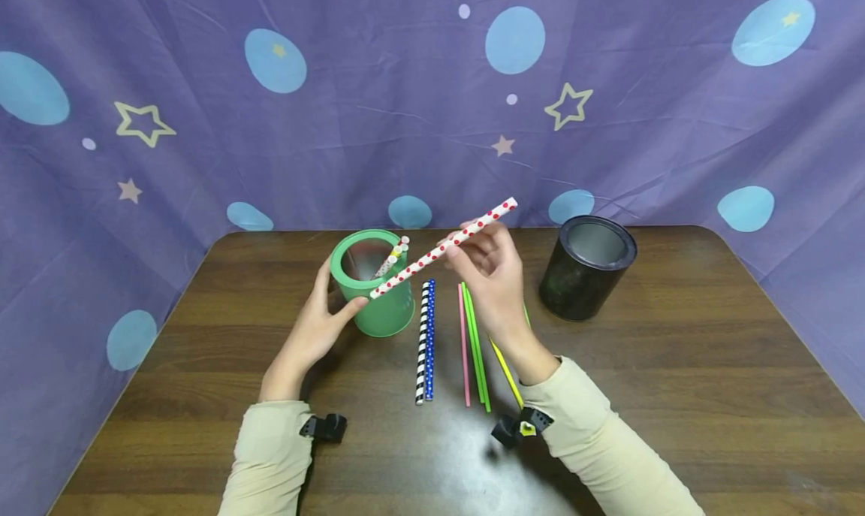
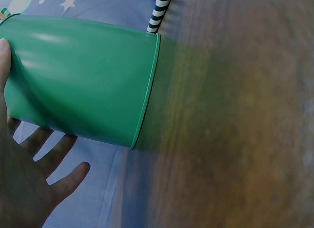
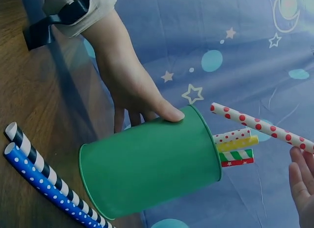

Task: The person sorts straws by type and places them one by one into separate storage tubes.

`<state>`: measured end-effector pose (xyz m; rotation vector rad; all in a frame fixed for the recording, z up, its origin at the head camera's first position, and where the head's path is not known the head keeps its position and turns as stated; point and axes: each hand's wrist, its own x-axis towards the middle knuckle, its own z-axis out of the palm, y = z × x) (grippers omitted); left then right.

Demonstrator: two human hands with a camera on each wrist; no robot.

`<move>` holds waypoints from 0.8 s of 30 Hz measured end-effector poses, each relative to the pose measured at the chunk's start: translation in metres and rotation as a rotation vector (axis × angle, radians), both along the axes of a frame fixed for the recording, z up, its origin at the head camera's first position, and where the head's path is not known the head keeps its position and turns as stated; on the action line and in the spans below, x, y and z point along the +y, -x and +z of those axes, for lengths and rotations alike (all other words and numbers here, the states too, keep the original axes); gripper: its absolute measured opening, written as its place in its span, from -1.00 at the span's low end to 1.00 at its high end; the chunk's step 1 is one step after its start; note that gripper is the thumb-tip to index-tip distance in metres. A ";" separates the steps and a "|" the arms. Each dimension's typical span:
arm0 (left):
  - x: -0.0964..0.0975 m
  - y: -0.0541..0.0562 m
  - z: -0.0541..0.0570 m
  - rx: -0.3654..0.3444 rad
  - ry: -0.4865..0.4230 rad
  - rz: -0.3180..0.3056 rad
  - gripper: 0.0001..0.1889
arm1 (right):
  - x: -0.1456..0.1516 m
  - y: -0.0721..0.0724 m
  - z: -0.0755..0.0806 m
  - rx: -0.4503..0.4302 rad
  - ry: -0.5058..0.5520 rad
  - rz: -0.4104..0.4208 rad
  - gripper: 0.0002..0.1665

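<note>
On my feed the tabletop (image 1: 203, 441) bears a green can (image 1: 380, 313) by the far edge and a black can (image 1: 574, 287) toward the far right corner; between them, running toward the near edge, lie a striped straw (image 1: 423, 343), blue straw (image 1: 430, 343), pink stick (image 1: 464, 343), green sticks (image 1: 472, 343) and yellow stick (image 1: 505, 370)

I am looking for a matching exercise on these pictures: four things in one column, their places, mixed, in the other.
1. green can
2. black can
3. blue straw
4. pink straw

A. lying beside the green straws
B. farthest right in the head view
C. held by the left hand
D. lying beside the black-and-white straw

Pairs: 1-C, 2-B, 3-D, 4-A
</note>
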<state>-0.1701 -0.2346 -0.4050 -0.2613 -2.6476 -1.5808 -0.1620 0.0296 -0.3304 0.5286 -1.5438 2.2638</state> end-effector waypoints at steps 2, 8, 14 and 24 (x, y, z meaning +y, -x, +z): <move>0.000 0.000 0.000 0.001 0.001 0.000 -0.08 | -0.001 -0.001 0.001 0.013 0.022 0.003 -0.69; 0.000 0.000 0.000 0.004 -0.002 -0.002 -0.08 | -0.006 -0.003 0.000 0.024 -0.001 0.009 -0.71; 0.000 0.001 0.000 0.000 0.008 0.000 -0.08 | -0.011 -0.005 -0.006 0.081 -0.181 0.012 -0.78; 0.000 0.000 0.001 0.009 0.002 0.002 -0.08 | -0.021 -0.005 -0.014 0.109 -0.347 0.016 -0.75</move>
